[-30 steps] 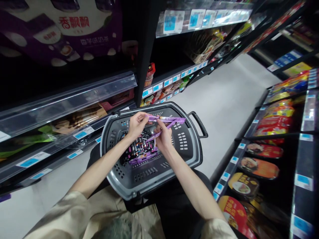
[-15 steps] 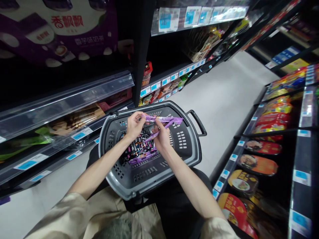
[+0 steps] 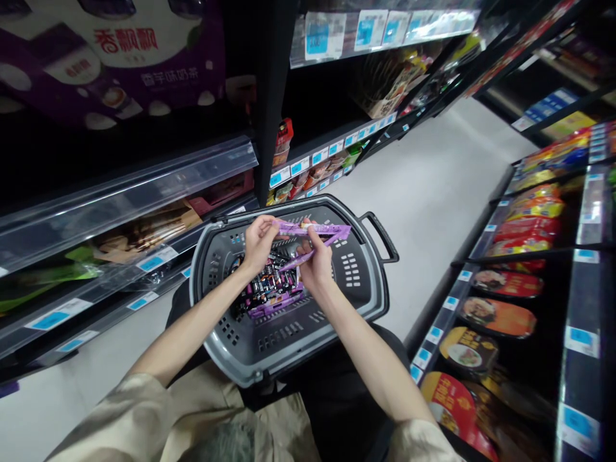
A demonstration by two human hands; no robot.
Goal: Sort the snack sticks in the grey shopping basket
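A long purple printed strip [image 3: 332, 230], folded back on itself near its right end, is held between both hands over the basket. My left hand [image 3: 260, 242] pinches its left end with thumb and fingertips. Further right, my right hand [image 3: 316, 260] grips the strip with the thumb on top and the fingers curled below. Below the hands, a grey shopping basket [image 3: 344, 295] holds a pile of small dark pieces [image 3: 269, 282] with pink and white marks, too small to name. Another purple strip [image 3: 274, 307] lies along the pile's near side.
The basket's black handle [image 3: 382, 237] sticks out to the right. A shelf [image 3: 129, 199] with price labels runs along the left. On the right, a lower shelf holds packaged bowls [image 3: 469, 350] and bagged goods [image 3: 527, 234]. Pale floor [image 3: 433, 179] lies between them.
My right thumb has shifted slightly up and right along the purple strip, and the folded end has moved a little left. My left hand stays nearly in place.
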